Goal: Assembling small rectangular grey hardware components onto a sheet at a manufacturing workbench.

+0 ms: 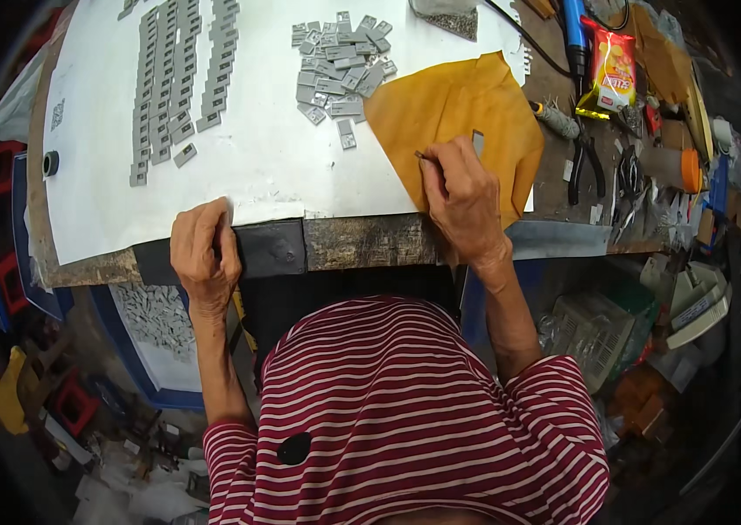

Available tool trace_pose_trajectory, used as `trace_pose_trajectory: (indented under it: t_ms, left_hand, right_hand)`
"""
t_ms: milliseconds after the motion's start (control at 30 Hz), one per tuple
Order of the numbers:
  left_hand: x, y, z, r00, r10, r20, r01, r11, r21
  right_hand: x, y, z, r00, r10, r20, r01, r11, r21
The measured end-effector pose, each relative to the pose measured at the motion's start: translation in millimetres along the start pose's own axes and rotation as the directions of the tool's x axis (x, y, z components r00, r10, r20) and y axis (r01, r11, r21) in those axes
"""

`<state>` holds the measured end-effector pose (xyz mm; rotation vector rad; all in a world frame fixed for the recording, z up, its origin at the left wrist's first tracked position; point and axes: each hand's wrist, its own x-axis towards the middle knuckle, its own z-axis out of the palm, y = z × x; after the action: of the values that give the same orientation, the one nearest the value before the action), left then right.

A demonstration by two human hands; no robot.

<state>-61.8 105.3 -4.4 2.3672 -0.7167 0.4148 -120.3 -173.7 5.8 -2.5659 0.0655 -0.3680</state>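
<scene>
My left hand rests at the table's front edge, on a black covering strip. Its fingers are curled in, and what they hold, if anything, is hidden. Over a yellow-brown sheet of cloth or leather, my right hand is closed in a pinch around a thin metal strip-like tool; a small dark tip juts out by the fingertips. Left of the sheet lies a loose pile of small grey rectangular parts, one of them apart in front. More grey parts stand in overlapping columns on white paper.
At the right are black-handled pliers, a red snack packet, a blue-handled tool with a cable and an orange-lidded jar. A bag of small bits lies at the back. Below left sits a blue tray of grey pieces.
</scene>
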Motion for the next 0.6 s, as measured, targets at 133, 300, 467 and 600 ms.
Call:
trace_pose_trajectory:
  t_ms: [133,300,467,600]
  left_hand:
    - [0.4,-0.1,-1.4,1.000,0.026,-0.011,-0.026,1.000,-0.006]
    - [-2.4,-0.2,-2.5,0.999,0.033,-0.017,-0.034,0.999,-0.005]
    - [-1.4,3.3,-3.0,0.999,0.036,-0.041,-0.036,0.999,-0.013]
    - [-2.2,-0.3,-4.2,0.999,0.000,-0.048,-0.003,0.998,-0.062]
  right_hand:
    - [5.2,-2.7,0.6,0.999,-0.003,0.036,0.006,0.995,-0.104]
    - [4.1,-7.0,4.2,0.997,-0.052,0.058,0.064,0.968,-0.241]
    - [1.9,-3.3,6.1,0.995,-0.093,0.021,0.095,0.967,-0.235]
    - [2.1,-0.5,7.8,0.999,-0.042,0.026,0.045,0.987,-0.156]
